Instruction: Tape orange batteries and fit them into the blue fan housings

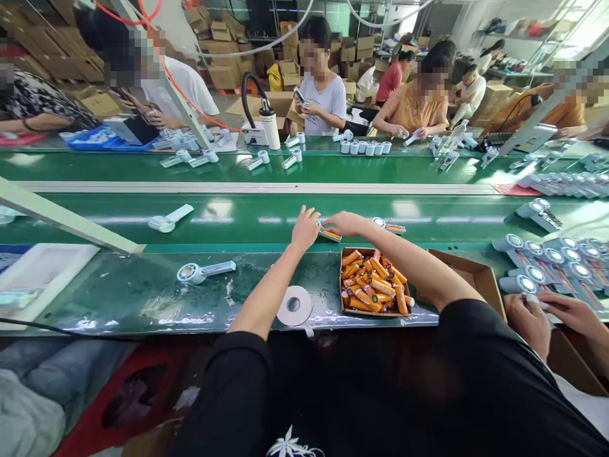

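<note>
My left hand (pixel 304 228) is closed at the left end of a white handheld device (pixel 332 235), whose open handle shows an orange battery inside. My right hand (pixel 346 223) reaches in from the other side, fingers bent together against the same end of the device. The fingers hide that end, so their exact grip is partly covered. Just right of my right hand lies another device (pixel 396 228) with orange in its handle. Nearer to me, under my right forearm, stands a small carton (pixel 341 289) full of orange cylindrical batteries (pixel 375 282).
A roll of white tape (pixel 295 306) lies by the table's front edge. Round-headed devices rest left on the table (pixel 190 273) and belt (pixel 164 223). Many more stand at right (pixel 523 279), near a co-worker's hands (pixel 533 320). Several people work across the belt. A slanted post (pixel 71 219) rises at left.
</note>
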`<state>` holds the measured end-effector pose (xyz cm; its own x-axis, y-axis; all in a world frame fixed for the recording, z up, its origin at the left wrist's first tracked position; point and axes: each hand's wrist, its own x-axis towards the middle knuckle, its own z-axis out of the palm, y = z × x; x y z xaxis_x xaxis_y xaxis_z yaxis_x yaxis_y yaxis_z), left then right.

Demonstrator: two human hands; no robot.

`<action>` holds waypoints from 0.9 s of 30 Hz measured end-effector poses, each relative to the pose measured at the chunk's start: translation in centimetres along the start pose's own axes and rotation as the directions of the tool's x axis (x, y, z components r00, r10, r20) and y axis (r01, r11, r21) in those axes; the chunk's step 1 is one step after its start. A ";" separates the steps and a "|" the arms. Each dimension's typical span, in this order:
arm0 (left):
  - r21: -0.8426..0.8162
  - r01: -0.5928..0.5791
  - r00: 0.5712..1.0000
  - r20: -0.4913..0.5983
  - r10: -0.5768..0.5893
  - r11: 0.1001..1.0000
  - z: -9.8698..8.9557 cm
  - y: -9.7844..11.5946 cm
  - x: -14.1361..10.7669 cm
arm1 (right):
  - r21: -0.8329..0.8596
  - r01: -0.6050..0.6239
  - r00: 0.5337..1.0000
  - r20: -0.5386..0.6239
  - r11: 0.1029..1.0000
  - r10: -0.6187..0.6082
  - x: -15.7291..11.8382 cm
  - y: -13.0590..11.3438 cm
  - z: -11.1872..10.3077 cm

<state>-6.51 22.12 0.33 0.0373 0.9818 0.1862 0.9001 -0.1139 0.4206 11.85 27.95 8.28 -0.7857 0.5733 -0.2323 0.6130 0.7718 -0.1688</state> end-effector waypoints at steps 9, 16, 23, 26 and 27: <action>0.160 -0.406 0.913 0.114 0.391 0.900 -0.7 -4.8 -28.1 | 0.547 0.080 0.951 -0.293 0.834 0.101 -21.5 -0.9 2.2; 0.179 -0.342 0.901 -0.215 0.376 0.923 -3.2 0.3 -28.4 | 0.917 0.025 0.984 -0.093 0.399 0.152 -19.3 -12.8 9.9; 0.089 -0.263 0.875 -0.397 0.276 0.961 -4.2 1.7 -28.3 | 0.872 0.105 0.983 -0.019 0.479 -0.180 -18.1 -17.4 13.9; -0.075 -0.137 0.909 -0.406 0.095 0.988 -2.6 -0.1 -29.4 | 0.700 0.197 0.959 0.008 0.687 -0.284 -19.9 -15.6 13.8; -0.102 -0.101 0.913 -0.405 0.051 0.990 -2.1 -0.6 -29.7 | 0.663 0.201 0.964 -0.004 0.721 -0.265 -20.7 -14.7 13.7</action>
<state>-9.08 -7.31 -3.62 -0.0956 0.8291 0.5509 0.8428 -0.2270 0.4880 20.25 0.98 2.49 -0.9204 0.3493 -0.1755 0.3388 0.4891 -0.8037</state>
